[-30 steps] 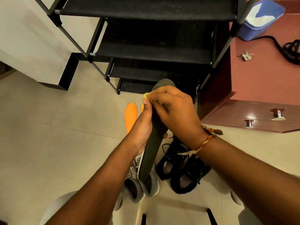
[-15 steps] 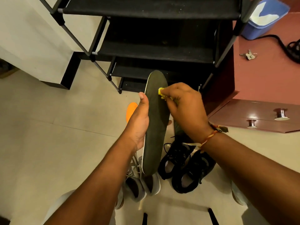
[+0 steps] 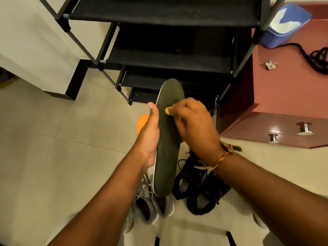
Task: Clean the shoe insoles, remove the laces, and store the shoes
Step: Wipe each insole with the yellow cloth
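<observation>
My left hand (image 3: 150, 137) grips a long dark green insole (image 3: 167, 153) by its left edge and holds it up in front of me, thumb along the rim. With curled fingers my right hand (image 3: 193, 125) presses a small yellow cloth (image 3: 168, 110) onto the insole's upper half. Below the hands, on the tiled floor, stand a grey pair of shoes (image 3: 150, 205) and a black laced pair (image 3: 200, 189). An orange insole (image 3: 142, 122) lies on the floor behind my left hand, mostly hidden.
A black shoe rack (image 3: 168, 57) with fabric shelves stands straight ahead. To the right is a reddish cabinet (image 3: 284, 96) with metal-knobbed drawers, a blue tub (image 3: 285, 23), keys (image 3: 268, 64) and a black cable (image 3: 316, 57) on top.
The insole has turned its flat dark face toward me. My right hand with the yellow cloth has slid from the insole's tip down toward its middle.
</observation>
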Available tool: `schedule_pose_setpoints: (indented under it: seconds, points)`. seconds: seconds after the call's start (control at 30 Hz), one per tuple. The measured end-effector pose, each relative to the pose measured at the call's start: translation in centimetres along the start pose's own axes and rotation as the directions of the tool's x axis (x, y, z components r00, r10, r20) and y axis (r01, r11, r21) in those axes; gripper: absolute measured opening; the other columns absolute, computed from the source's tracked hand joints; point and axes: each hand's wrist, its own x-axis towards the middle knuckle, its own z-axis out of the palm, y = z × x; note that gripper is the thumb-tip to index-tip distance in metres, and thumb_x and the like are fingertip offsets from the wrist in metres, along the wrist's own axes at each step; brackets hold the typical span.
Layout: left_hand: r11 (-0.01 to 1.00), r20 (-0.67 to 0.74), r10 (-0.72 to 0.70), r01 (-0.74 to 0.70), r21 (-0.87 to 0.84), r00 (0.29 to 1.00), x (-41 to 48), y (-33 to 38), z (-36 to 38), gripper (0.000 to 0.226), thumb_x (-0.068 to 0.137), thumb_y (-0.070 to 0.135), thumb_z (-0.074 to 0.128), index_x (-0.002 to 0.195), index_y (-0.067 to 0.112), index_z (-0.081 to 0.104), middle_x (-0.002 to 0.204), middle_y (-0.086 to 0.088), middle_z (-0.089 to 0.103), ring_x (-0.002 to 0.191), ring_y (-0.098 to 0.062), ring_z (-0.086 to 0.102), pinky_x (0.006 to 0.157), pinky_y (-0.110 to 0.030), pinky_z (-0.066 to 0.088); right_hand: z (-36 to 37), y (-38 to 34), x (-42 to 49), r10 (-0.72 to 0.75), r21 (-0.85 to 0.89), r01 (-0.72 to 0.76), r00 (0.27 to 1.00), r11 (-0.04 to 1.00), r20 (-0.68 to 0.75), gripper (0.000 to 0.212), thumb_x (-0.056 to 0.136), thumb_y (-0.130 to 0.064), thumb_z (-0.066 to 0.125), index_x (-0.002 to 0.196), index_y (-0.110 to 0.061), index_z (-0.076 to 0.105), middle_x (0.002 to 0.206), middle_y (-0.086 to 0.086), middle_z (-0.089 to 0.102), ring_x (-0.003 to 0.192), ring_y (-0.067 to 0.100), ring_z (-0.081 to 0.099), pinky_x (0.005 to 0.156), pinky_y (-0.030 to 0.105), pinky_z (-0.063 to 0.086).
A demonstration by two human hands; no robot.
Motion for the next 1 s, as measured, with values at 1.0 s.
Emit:
schedule_pose_setpoints:
  seconds: [1.0]
  points:
    - [0.846,-0.348,0.147,-0.300,-0.441,0.926,2.5,4.7,-5.3,0.101,0.083,0.088,0.022,0.143,0.014,0.055,0.143,-0.012,0.057,0.120,-0.031,0.063,0.089,-0.043,0.055,2.2,-4.5,-5.8,-0.169,0.267,0.081,0.930,0.960,0.325,0.037,0.079,-0.028,0.081,0.112,-0.014,0.071,0.112,0.000,0.060,0.100,0.016,0.058,0.089,0.031,0.049]
